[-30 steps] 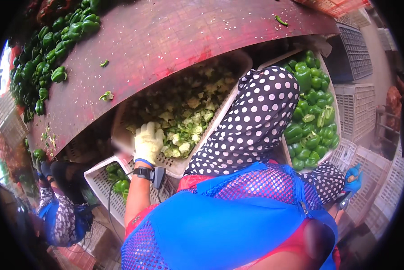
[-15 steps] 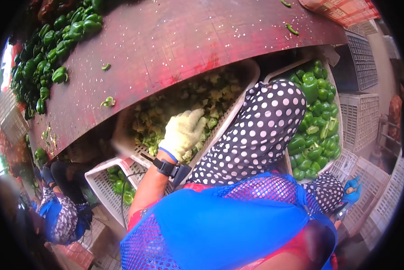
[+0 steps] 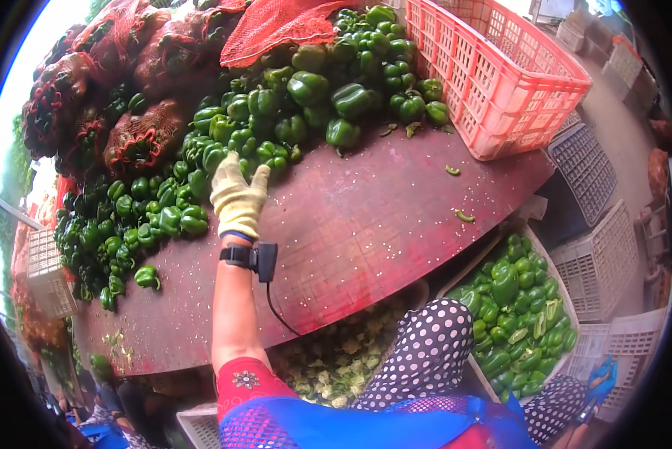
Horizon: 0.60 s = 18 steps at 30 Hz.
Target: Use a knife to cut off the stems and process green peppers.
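My left hand (image 3: 238, 196), in a pale yellow knit glove with a black strap device at the wrist, reaches far over the table. Its thumb and fingers are apart, with the fingertips at the near edge of a pile of green bell peppers (image 3: 262, 103). I see nothing held in it. Low at the right, beside my polka-dot trouser leg, is my right hand (image 3: 599, 380) in a blue glove. Its fingers are small and blurred, so what it holds, if anything, does not show. A crate of whole and cut peppers (image 3: 512, 314) stands near my right knee.
The dark red table (image 3: 351, 224) carries scattered seeds and pepper scraps. Red mesh sacks (image 3: 145, 138) are heaped behind at the left. A pink crate (image 3: 493, 82) stands on the far right corner. Pepper trimmings (image 3: 339, 352) fill a crate below the table's edge.
My left hand has left the trimmings crate and stretched forward to the pepper pile. The view has tilted up, showing more table, sacks and the pink crate. My right hand stays low at the right.
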Each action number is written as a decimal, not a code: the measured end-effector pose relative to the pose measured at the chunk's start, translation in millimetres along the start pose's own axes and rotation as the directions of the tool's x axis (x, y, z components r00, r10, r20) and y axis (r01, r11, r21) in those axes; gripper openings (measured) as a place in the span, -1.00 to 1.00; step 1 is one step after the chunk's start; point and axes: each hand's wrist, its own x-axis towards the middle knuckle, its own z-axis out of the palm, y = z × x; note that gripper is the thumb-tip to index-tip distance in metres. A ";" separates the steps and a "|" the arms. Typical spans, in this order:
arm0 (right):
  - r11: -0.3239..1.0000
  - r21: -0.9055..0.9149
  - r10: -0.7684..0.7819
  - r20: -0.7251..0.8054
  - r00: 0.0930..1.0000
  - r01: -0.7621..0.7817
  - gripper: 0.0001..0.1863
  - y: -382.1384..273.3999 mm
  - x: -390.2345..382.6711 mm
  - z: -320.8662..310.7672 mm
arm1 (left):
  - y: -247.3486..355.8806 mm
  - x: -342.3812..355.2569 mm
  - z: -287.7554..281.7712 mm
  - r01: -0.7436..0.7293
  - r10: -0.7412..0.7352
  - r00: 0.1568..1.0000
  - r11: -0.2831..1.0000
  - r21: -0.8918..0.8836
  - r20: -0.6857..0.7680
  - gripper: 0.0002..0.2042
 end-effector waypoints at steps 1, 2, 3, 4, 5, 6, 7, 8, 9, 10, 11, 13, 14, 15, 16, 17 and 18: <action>1.000 -0.019 -0.009 -0.010 1.000 0.009 -0.64 4.3 -7.0 2.9 | -6.0 29.3 -0.4 0.105 -0.107 0.992 0.994 0.038 0.060 -0.28; 0.999 -0.044 -0.012 -0.016 1.000 0.011 -0.63 8.1 -8.9 6.5 | -22.9 57.0 5.0 0.207 -0.194 0.966 0.976 -0.064 0.174 -0.23; 0.997 -0.074 -0.020 -0.025 0.999 0.018 -0.63 9.3 -12.2 10.9 | -33.1 79.1 16.3 0.317 -0.260 0.919 0.935 -0.161 0.297 -0.18; 0.996 -0.089 -0.034 -0.038 0.999 0.031 -0.63 11.4 -16.9 13.1 | -21.3 95.7 8.3 0.330 -0.284 0.858 0.943 -0.036 0.428 -0.16; 0.993 -0.111 -0.044 -0.051 0.998 0.038 -0.63 13.7 -20.3 14.0 | -17.2 105.6 13.2 0.336 -0.316 0.830 0.941 0.040 0.459 -0.15; 0.991 -0.127 -0.045 -0.056 0.997 0.037 -0.62 16.3 -21.0 16.2 | -13.0 111.9 17.2 0.313 -0.303 0.811 0.948 0.067 0.500 -0.15; 0.989 -0.146 -0.047 -0.059 0.997 0.038 -0.62 18.2 -22.3 18.8 | -8.6 114.7 20.5 0.289 -0.293 0.790 0.953 0.096 0.538 -0.16; 0.985 -0.166 -0.057 -0.069 0.996 0.045 -0.62 18.6 -24.8 21.2 | 1.4 113.4 18.0 0.265 -0.297 0.772 0.954 0.140 0.562 -0.17; 0.984 -0.172 -0.056 -0.076 0.996 0.042 -0.62 21.6 -26.4 23.4 | 7.6 111.9 12.8 0.257 -0.261 0.784 0.962 0.088 0.563 -0.19; 0.981 -0.192 -0.058 -0.083 0.995 0.041 -0.61 23.5 -26.6 27.4 | 12.3 108.5 4.4 0.360 -0.243 0.725 0.932 -0.053 0.644 -0.19; 0.979 -0.200 -0.068 -0.090 0.994 0.049 -0.61 24.1 -29.5 27.9 | 16.9 103.2 1.0 0.463 -0.200 0.666 0.866 -0.188 0.719 -0.20; 0.973 -0.220 -0.083 -0.091 0.992 0.061 -0.61 25.2 -29.5 33.5 | 19.0 85.8 5.0 0.255 -0.052 0.772 0.938 -0.234 0.633 -0.21; 0.971 -0.227 -0.094 -0.094 0.991 0.070 -0.60 24.4 -29.6 35.5 | 36.8 74.7 -6.8 0.246 -0.056 0.778 0.944 -0.221 0.626 -0.23; 0.968 -0.238 -0.100 -0.090 0.991 0.076 -0.60 22.3 -28.7 36.5 | 36.8 61.4 0.5 0.236 -0.015 0.811 0.923 -0.304 0.585 -0.27; 0.968 -0.240 -0.099 -0.089 0.991 0.075 -0.60 23.5 -26.7 36.5 | 41.5 52.8 -6.4 0.265 -0.010 0.823 0.892 -0.367 0.569 -0.28; 0.965 -0.248 -0.108 -0.092 0.990 0.082 -0.60 25.0 -27.8 37.9 | 50.1 44.0 -9.3 0.293 -0.001 0.830 0.852 -0.434 0.558 -0.29; 0.964 -0.250 -0.120 -0.099 0.988 0.092 -0.59 24.7 -29.5 37.5 | 59.1 36.6 -11.2 0.280 0.021 0.833 0.847 -0.453 0.553 -0.34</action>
